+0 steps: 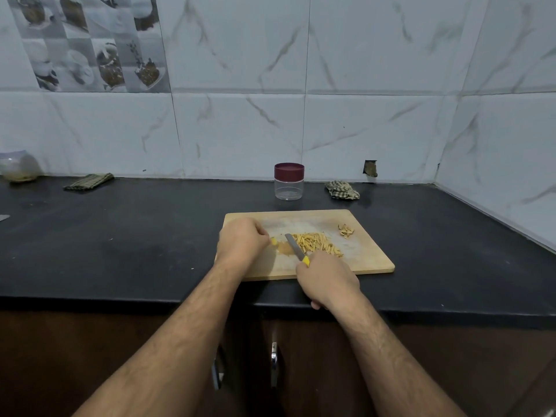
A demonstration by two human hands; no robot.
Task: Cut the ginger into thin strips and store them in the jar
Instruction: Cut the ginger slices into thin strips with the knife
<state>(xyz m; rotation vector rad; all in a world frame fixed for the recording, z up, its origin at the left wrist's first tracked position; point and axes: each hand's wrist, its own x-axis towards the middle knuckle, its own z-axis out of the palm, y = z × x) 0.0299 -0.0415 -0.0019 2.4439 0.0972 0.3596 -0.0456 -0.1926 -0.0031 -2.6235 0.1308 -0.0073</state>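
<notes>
Where the black countertop [120,236] meets the marbled wall at far left: a rounded clear container [18,165], then a folded striped cloth [88,181] lying flat. Nearer the middle, on the wooden cutting board [370,260]: left hand [240,240] curled, fingertips pinching a small yellow ginger piece [273,241] against the board. Just right of that piece, over a damp stain: blade of a yellow-handled knife [296,246], tip pointing away, handle wrapped in the right hand [328,279]. Touching the blade's right side: a heap of thin ginger strips [317,243]. Behind the board, standing upright and apart from it: a clear jar [289,182] with maroon lid on, nothing inside. Toward the board's far right corner: a little pile of ginger peel [346,230]. Beyond, near the wall: a crumpled checked cloth [342,190].
</notes>
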